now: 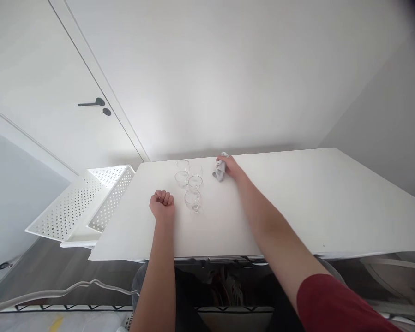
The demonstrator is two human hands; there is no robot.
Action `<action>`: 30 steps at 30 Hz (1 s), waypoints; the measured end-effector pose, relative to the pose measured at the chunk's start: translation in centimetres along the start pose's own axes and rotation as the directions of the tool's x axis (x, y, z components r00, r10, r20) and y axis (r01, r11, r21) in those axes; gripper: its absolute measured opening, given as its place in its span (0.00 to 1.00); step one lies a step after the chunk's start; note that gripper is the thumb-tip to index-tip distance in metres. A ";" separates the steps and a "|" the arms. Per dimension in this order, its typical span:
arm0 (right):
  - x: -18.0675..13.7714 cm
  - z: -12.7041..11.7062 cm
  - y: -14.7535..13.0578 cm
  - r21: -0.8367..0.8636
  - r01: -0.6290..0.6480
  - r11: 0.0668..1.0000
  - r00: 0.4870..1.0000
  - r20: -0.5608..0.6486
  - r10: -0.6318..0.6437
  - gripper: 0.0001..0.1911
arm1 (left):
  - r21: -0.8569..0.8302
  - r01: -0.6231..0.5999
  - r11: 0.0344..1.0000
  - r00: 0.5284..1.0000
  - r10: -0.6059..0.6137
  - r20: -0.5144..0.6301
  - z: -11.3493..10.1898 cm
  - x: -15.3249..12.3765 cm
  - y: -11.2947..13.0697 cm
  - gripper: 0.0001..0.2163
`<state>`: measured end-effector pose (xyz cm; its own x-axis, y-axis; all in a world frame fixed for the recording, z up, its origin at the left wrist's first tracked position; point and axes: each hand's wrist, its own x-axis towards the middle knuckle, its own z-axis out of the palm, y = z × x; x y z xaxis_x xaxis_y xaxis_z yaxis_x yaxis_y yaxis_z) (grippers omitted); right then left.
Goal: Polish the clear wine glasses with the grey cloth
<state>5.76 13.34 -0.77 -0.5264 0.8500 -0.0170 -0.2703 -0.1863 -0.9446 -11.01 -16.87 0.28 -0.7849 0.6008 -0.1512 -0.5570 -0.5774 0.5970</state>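
My right hand point(230, 165) grips a crumpled light grey cloth point(219, 170) near the table's back edge. My left hand point(162, 204) rests on the white tabletop as a closed fist, with nothing visible in it. Between the two hands stand several clear stemmed glasses in a loose cluster. The nearest glass point(192, 199) is just right of my left fist, not touching it. Behind it are another glass point(195, 182) and one to its left point(182, 178). Their transparent outlines partly overlap, so the stems and bases are hard to make out.
The white table point(297, 198) reaches the back wall. Left of it is a white perforated rack point(72, 203), beside a door with a dark handle point(93, 102). A pale cable point(62, 291) runs along the lower left.
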 end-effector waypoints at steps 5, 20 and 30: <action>-4.6 -11.4 -3.3 -0.406 0.167 0.898 0.983 -0.002 -0.184 0.16 | 0.306 0.161 0.938 0.981 -0.187 0.056 -0.7 -6.5 1.7 0.14; -8.1 -16.2 -4.5 -0.232 0.200 0.952 0.973 -0.069 -0.222 0.25 | 0.556 0.450 0.699 0.869 -0.487 -0.090 2.4 -10.1 0.0 0.24; -9.2 -17.4 -5.3 -0.388 0.082 0.918 0.996 -0.008 -0.092 0.26 | 0.519 0.469 0.715 0.871 -0.471 -0.138 2.9 -13.7 0.4 0.15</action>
<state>26.06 15.07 -1.36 -0.4928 0.8675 0.0674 0.0215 0.0896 -0.9957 0.25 -23.73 4.88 -0.4592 0.7190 -0.5217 -0.6248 0.1561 0.7650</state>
